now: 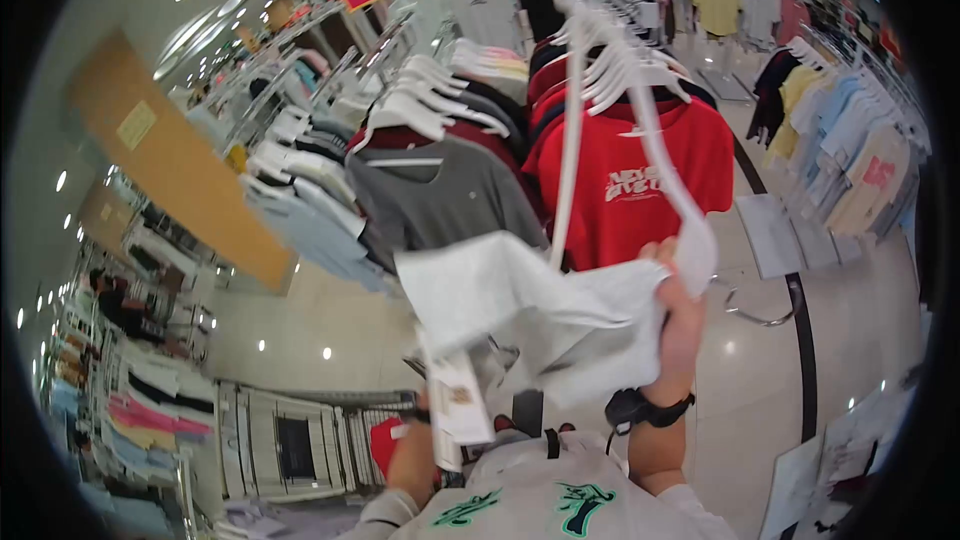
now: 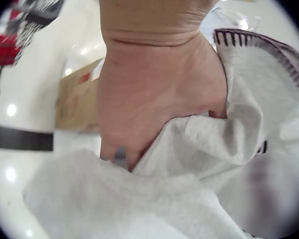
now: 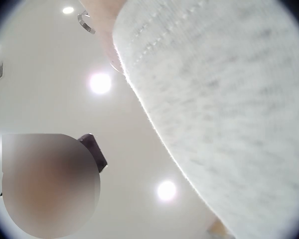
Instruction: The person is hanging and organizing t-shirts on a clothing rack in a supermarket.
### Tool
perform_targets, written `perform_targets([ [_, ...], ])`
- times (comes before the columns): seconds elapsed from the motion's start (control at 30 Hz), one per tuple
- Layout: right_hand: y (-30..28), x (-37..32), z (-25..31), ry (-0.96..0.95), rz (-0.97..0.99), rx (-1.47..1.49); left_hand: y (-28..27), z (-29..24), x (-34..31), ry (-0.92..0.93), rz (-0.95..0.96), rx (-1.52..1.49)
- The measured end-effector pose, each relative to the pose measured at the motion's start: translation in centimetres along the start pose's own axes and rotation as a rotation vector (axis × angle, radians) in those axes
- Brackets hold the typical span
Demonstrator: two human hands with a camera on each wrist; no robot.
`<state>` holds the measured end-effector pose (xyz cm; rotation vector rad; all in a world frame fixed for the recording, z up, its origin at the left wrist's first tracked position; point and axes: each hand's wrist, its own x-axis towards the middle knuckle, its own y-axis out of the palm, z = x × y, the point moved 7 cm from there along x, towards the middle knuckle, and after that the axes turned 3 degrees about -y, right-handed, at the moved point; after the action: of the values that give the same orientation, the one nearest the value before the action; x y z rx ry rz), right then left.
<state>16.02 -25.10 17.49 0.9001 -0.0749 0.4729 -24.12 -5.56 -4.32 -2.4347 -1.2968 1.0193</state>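
We see a pale grey garment [image 1: 590, 315] held up in front of the person's body, its cloth loose and folded. The right hand [image 1: 677, 315] holds its edge with bent fingers. A white hanger [image 1: 650, 130] rises blurred above the cloth, one wide end just beside that hand; we cannot tell whether the hand grips it too. The left hand [image 2: 157, 94] grips the garment, cloth gathered between thumb and fingers, though we find the fingertips hidden in the folds. In the left wrist view we make out dark stitching [image 2: 241, 37] along one edge. A white tag [image 1: 460, 400] hangs at the garment's left side in the head view.

Beyond the garment we see a grey shirt [image 1: 450, 200] and, to its right, a red shirt [image 1: 690, 150] with white print, both hanging on a rack. A black band [image 1: 650, 408] circles the right wrist. A cart [image 1: 235, 440] stands at lower left.
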Motion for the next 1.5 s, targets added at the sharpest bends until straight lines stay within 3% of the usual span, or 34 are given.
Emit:
perform_targets([
  [0.03, -0.8, -0.2, -0.8, 0.052, 0.021, -0.062, 6.4, -0.8, 4.4, -0.053, 0.183, -0.170],
  [0.07, -1.3, -0.5, -1.5, 0.110, 0.024, 0.003, 8.9, 4.2, 6.8, -0.120, 0.372, -0.334],
  [0.1, -2.8, -0.6, -2.1, 0.132, -0.033, -0.031, 14.3, 0.2, 11.4, -0.200, 0.563, -0.502],
  [0.17, -6.0, -0.4, -3.0, 0.150, -0.081, -0.089, 20.1, 2.0, 16.7, -0.375, 0.932, -0.873],
  [0.2, -9.0, -0.4, -3.3, 0.152, -0.232, -0.228, 22.5, 4.1, 18.4, -0.465, 1.114, -1.061],
  [0.23, -12.0, -0.7, -3.4, 0.153, -0.380, -0.360, 22.3, 3.9, 19.7, -0.377, 0.861, -0.873],
  [0.27, -14.6, -0.6, -3.7, 0.143, -0.373, -0.362, 22.1, 3.1, 19.6, -0.366, 0.868, -0.877],
  [0.33, -20.3, -1.3, -3.3, 0.109, -0.482, -0.575, 18.8, 2.9, 20.6, -0.276, 0.676, -0.849],
  [0.4, -21.3, -2.1, -1.8, 0.153, -0.494, -0.664, 16.5, 3.4, 21.4, -0.212, 0.650, -0.887],
  [0.47, -23.5, -3.2, -1.4, 0.203, -0.510, -0.757, 13.4, 1.4, 20.0, -0.072, 0.611, -1.127],
  [0.5, -25.0, -3.5, -2.0, 0.225, -0.454, -0.851, 12.5, 1.0, 19.6, -0.071, 0.609, -1.131],
  [0.57, -27.8, -3.8, -2.2, 0.253, -0.392, -0.944, 9.9, -1.2, 19.0, 0.127, 0.631, -1.225],
  [0.63, -27.4, -3.2, -3.3, 0.297, 0.113, -1.309, 8.2, -3.5, 18.7, 0.227, 0.588, -1.106],
  [0.67, -27.6, -3.2, -3.7, 0.299, 0.117, -1.307, 7.5, -5.3, 18.5, 0.323, 0.551, -0.985],
  [0.73, -27.8, -3.5, -5.5, 0.478, 0.247, -1.388, 7.1, -10.2, 16.9, 0.289, 0.508, -0.938],
  [0.8, -28.4, -4.1, -7.2, 0.417, 0.295, -1.448, 7.2, -12.2, 16.7, 0.280, 0.459, -0.615],
  [0.83, -28.7, -4.4, -8.1, 0.370, 0.297, -1.587, 7.1, -13.7, 15.9, 0.283, 0.455, -0.614],
  [0.9, -27.9, -4.5, -9.2, 0.309, 0.296, -1.754, 7.8, -17.1, 13.3, 0.453, 0.447, -0.209],
  [1.0, -24.0, -4.4, -10.1, 0.207, 0.301, -1.490, 10.2, -19.2, 10.8, 0.621, 0.527, -0.024],
  [1.03, -21.3, -4.3, -9.7, 0.242, 0.292, -1.338, 11.1, -19.5, 10.2, 0.755, 0.480, 0.148],
  [1.07, -18.2, -4.0, -8.9, 0.276, 0.279, -1.186, 11.8, -20.2, 9.5, 0.753, 0.483, 0.148],
  [1.13, -13.7, -4.2, -8.7, 0.325, 0.337, -0.943, 14.4, -22.9, 5.1, 1.063, 0.525, 0.547],
  [1.27, -8.9, -4.8, -11.3, 0.138, 0.505, -0.918, 17.4, -23.7, 2.6, 1.054, 0.707, 0.610],
  [1.33, -6.0, -5.3, -12.8, 0.016, 0.889, -0.827, 17.4, -23.1, 3.4, 1.000, 0.714, 0.515],
  [1.37, -6.1, -5.7, -13.1, 0.059, 0.974, -0.975, 16.8, -23.1, 3.7, 0.992, 0.714, 0.452],
  [1.5, -4.4, -5.9, -13.3, 0.216, 0.969, -0.905, 15.5, -23.2, 3.3, 1.014, 0.711, 0.305],
])
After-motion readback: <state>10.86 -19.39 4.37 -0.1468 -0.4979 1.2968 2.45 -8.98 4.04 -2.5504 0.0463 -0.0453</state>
